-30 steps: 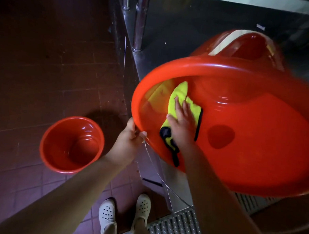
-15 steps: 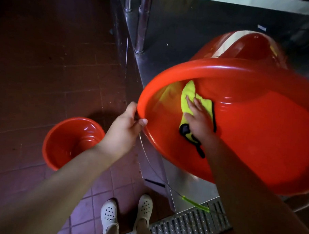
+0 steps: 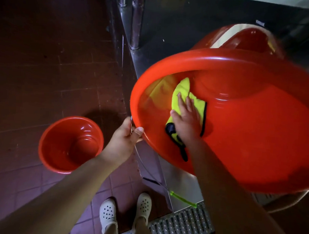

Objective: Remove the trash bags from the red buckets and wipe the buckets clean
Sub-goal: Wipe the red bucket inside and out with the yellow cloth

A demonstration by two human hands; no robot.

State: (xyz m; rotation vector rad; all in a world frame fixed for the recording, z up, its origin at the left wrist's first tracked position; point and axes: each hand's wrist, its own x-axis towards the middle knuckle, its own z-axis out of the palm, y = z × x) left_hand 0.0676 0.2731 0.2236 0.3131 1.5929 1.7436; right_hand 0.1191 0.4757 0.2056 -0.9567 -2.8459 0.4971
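While I view the scene through the head camera, the large red bucket [image 3: 237,138] is held tilted in the air, its open mouth turned toward the camera, above the edge of a steel counter [image 3: 171,29]. My left hand [image 3: 124,138] grips the bucket's near rim at its lower left, thumb on the inside edge and fingers curled round the outside. My right hand [image 3: 186,118] reaches inside the bucket with fingers straight and spread, pressing a yellow cloth [image 3: 180,93] flat against the inner wall on the left side; the hand clenches nothing. The cloth has a dark trimmed edge that hangs below the wrist. No bag lines the bucket's interior. A second, smaller red bucket [image 3: 70,145] stands upright on the tiled floor [image 3: 46,59] to the left, well apart from the held one, and it also shows bare plastic inside. Behind the held bucket, a third red bucket [image 3: 249,39] lies on the steel surface; I cannot tell its contents. Two white perforated clogs [image 3: 142,208] stand on the tiles below, beside a metal drain grate [image 3: 180,226]. A thin wire handle hangs from the bucket near the left hand.
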